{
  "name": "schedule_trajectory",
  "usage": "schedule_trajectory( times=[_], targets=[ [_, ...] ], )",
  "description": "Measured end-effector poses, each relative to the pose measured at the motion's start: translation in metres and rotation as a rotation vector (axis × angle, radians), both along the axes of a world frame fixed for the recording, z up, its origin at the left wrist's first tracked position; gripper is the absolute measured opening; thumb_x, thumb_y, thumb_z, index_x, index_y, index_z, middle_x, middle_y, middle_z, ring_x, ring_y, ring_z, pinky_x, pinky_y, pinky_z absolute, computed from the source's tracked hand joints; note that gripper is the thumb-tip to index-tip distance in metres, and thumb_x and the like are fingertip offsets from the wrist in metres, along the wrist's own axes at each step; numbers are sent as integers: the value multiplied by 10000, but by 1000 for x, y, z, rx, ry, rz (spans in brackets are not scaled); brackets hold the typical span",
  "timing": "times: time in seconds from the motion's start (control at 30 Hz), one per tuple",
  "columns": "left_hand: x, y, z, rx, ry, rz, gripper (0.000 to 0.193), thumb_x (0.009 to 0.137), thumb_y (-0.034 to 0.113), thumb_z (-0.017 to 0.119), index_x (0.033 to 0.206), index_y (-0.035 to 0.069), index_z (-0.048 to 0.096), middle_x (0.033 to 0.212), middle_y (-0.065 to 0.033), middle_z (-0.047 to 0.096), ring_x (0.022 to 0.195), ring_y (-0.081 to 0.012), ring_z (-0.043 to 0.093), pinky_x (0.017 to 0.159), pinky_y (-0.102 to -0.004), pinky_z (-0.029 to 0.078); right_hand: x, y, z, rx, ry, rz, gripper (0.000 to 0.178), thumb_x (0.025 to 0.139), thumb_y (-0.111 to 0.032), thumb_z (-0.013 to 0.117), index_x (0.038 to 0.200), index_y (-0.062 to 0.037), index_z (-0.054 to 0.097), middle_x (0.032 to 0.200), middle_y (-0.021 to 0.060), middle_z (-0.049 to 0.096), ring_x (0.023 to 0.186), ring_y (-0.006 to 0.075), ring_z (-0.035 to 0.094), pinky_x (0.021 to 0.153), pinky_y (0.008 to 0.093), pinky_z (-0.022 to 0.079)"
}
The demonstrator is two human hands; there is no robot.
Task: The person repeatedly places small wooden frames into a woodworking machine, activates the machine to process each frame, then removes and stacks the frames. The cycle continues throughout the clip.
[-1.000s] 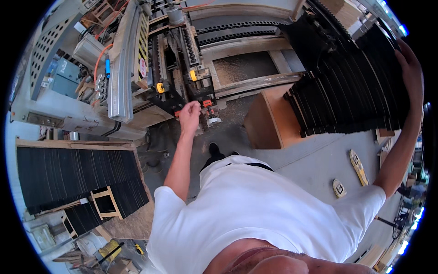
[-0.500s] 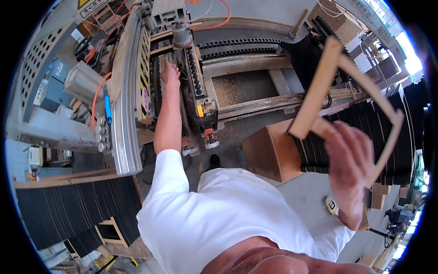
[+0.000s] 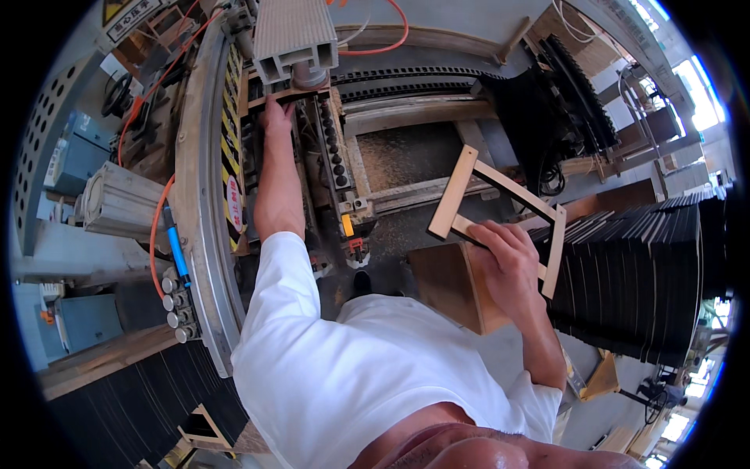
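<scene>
My right hand (image 3: pixel 506 258) is closed around one bar of a light wooden frame (image 3: pixel 455 191) with dark edges. It holds this frame tilted in the air, right of the machine. My left arm reaches into the machine, where my left hand (image 3: pixel 276 116) grips the near bar of another wooden frame (image 3: pixel 305 94). That frame lies under a metal cylinder (image 3: pixel 310 76) and a ribbed aluminium beam (image 3: pixel 293 35), which hide its far part. My left fingertips are partly hidden at the bar.
Stacks of dark-edged panels (image 3: pixel 625 273) stand at the right, beside a brown wooden box (image 3: pixel 441 285). A long metal rail (image 3: pixel 195 180) with yellow-black striping runs along the left. Orange hoses (image 3: pixel 156 250) hang there. Sawdust (image 3: pixel 402 164) covers the floor inside the machine bed.
My right hand has lowered its wooden frame and brought it inward to the left. My left hand has moved slightly farther and left, up to the frame in the machine.
</scene>
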State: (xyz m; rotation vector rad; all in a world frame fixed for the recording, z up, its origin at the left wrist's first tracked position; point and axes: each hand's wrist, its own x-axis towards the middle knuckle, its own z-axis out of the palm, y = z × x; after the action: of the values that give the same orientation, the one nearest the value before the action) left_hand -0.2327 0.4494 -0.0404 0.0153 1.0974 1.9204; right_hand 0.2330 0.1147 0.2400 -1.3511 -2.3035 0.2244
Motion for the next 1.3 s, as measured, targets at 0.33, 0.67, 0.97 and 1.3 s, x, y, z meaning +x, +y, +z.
schedule_trajectory(
  times=[0.33, 0.67, 0.97, 1.3],
  targets=[
    [96, -181, 3, 85, -82, -105, 358, 926, 181, 587, 1204, -10, 465, 1160, -183, 559, 1030, -319, 589, 894, -447, 531, -100, 127, -100, 69, 162, 457, 321, 720, -43, 677, 1036, -96, 665, 968, 74, 674, 876, 295, 591, 786, 409, 471],
    [141, -294, 19, 303, -100, -246, 376, 833, 9, 525, 1209, 27, 525, 1156, -110, 597, 1081, -272, 578, 958, -405, 444, -230, 155, -177, 156, 129, 763, 339, 771, -174, 684, 1104, -114, 662, 1107, 92, 656, 964, 299, 610, 852, 408, 478],
    [159, -275, 20, 356, -101, -88, 293, 964, 106, 506, 1254, 65, 496, 1231, -95, 569, 1146, -229, 542, 1009, -410, 420, -195, 171, -168, -30, -26, 761, 466, 753, -143, 706, 1209, -144, 610, 1060, 120, 665, 1021, 309, 613, 875, 416, 487],
    [157, -357, 30, 165, 29, -1, 280, 982, 69, 487, 1258, 35, 459, 1231, -117, 547, 1142, -230, 556, 991, -432, 474, -230, 168, -168, -102, 157, 734, 423, 725, -108, 705, 1144, -118, 645, 921, 174, 681, 882, 363, 640, 813, 435, 507]
  ],
)
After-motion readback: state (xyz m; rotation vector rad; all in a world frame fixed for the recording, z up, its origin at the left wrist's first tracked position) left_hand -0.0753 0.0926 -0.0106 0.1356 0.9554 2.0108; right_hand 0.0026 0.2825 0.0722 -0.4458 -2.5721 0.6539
